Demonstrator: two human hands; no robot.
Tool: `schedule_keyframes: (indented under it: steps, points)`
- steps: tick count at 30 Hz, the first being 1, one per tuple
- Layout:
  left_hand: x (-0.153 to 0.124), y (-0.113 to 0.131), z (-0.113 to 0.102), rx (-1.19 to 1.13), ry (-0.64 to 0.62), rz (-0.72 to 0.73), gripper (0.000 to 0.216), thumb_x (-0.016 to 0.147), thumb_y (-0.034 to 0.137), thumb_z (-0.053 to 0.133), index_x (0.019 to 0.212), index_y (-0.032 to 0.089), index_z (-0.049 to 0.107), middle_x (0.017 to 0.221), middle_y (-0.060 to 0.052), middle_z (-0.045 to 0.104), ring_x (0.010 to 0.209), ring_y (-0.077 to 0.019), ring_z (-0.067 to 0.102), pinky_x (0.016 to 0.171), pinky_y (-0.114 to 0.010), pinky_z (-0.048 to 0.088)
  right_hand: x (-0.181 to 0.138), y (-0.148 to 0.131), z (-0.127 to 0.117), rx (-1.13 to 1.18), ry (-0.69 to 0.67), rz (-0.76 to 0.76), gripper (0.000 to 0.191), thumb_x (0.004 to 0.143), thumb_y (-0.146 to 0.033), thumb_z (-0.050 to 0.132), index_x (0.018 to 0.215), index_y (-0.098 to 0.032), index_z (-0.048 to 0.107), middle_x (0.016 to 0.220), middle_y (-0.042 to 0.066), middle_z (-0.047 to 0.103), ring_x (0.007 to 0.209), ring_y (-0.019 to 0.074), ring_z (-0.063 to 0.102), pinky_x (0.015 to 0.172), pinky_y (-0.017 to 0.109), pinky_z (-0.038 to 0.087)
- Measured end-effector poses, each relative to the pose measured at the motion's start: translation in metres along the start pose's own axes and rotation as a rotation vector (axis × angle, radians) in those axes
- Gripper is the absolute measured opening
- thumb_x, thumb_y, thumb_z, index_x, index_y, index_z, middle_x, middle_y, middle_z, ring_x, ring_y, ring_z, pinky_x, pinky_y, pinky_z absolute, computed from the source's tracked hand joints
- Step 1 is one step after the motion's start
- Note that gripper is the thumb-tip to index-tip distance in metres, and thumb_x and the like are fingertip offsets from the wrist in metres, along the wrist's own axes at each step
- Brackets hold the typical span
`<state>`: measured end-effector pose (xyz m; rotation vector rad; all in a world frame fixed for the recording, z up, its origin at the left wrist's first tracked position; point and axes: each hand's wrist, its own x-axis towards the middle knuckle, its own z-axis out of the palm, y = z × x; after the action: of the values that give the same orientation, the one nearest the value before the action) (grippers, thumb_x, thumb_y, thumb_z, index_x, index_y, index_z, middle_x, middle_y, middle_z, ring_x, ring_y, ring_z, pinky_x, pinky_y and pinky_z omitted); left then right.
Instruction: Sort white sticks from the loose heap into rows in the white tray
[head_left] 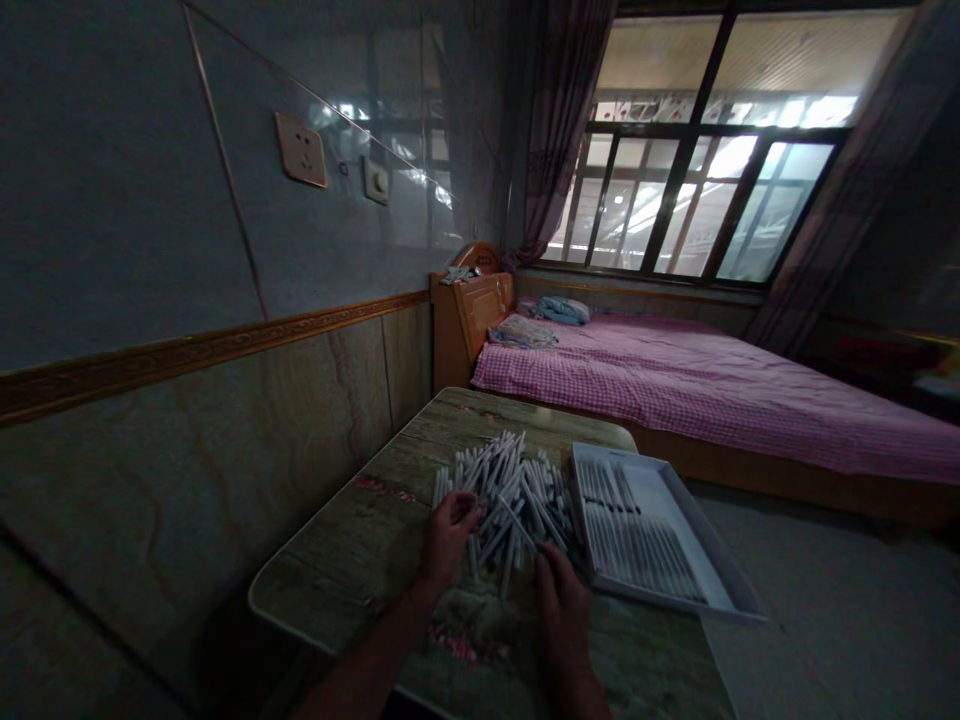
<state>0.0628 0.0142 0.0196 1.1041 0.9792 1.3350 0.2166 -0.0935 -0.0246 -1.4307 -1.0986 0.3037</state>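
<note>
A loose heap of thin, pale, pen-like sticks (pixel 514 500) covers the middle of the table (pixel 337 560). At its near right side, my right hand (pixel 561 595) is closed on the end of one pen-like stick (pixel 517 522), which slants up and left over the heap. My left hand (pixel 452 530) is at the heap's left edge, thumb and fingers pinched together; what lies between them is too small and dark to make out. To the right, a shallow white box (pixel 709 520) holds similar sticks laid side by side in two rows.
Beyond the table stands a bed (pixel 660 375) with a pink checked sheet and a wooden headboard (pixel 476 310). A tiled wall (pixel 300 430) runs close along the left. The white box reaches past the table's right edge, above the floor (pixel 802 560).
</note>
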Motion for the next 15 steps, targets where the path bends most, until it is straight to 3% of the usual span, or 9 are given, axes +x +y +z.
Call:
schedule_keyframes:
  steps: [4,15]
  points:
    - [-0.003,0.009,-0.010,0.264,-0.094,0.117,0.014,0.062,0.024,0.076,0.075,0.021,0.073,0.077,-0.004,0.075,0.079,-0.0238,0.070,0.076,-0.033,0.054,0.000,-0.001,-0.001,0.014,-0.015,-0.020,0.037,0.088,-0.049,0.053,0.094,-0.020,0.075,0.095,0.008,0.076,0.089,0.0237,0.070,0.079,0.034,0.055]
    - [-0.002,0.010,-0.027,0.460,-0.210,0.260,0.017,0.071,0.018,0.071,0.083,0.027,0.077,0.088,-0.003,0.078,0.088,-0.0243,0.070,0.086,-0.033,0.050,-0.001,0.000,0.000,-0.006,-0.029,-0.031,0.038,0.089,-0.048,0.050,0.095,-0.020,0.074,0.096,0.009,0.075,0.090,0.0239,0.069,0.082,0.035,0.054]
